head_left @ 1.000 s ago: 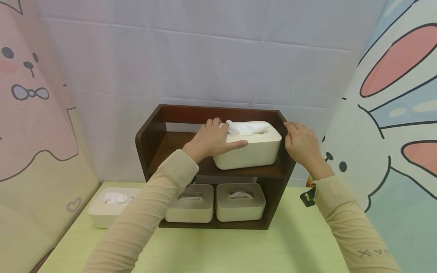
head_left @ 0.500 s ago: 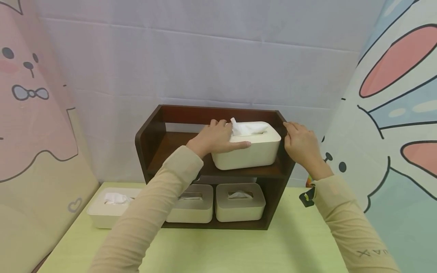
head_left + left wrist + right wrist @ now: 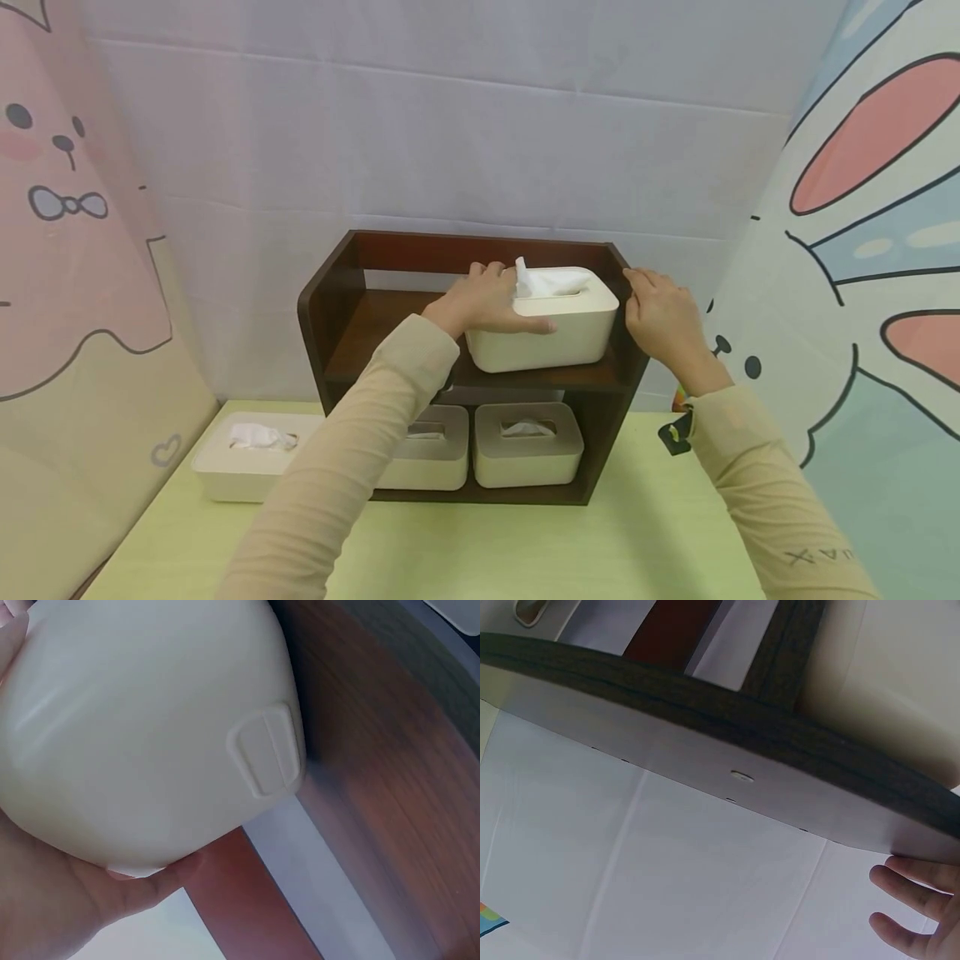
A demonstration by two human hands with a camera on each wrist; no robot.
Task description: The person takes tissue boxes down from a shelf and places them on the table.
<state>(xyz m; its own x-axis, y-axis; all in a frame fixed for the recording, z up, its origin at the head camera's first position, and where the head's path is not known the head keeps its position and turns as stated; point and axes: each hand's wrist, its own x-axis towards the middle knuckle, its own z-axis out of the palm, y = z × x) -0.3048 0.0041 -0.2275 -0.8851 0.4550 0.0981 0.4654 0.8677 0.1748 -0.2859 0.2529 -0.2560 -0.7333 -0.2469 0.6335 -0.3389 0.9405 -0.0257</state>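
A cream tissue box with white tissue sticking out stands at the right end of the dark wooden shelf's upper level. My left hand grips its left end, thumb along the front, other fingers over the top and back. In the left wrist view the box's smooth end lies between thumb and fingers. Beside the shelf's right side panel my right hand rests against the panel's outer face near its front edge. The fingers are loosely bent there; the thumb is hidden.
Two similar tissue boxes sit side by side on the lower level, the left one partly behind my left sleeve. Another tissue box lies on the light green table left of the shelf. Cartoon-printed cloths hang at both sides.
My left hand has shifted slightly right along the box's end, and the tissue now pokes up more beside the fingers. The box and my right hand have hardly moved.
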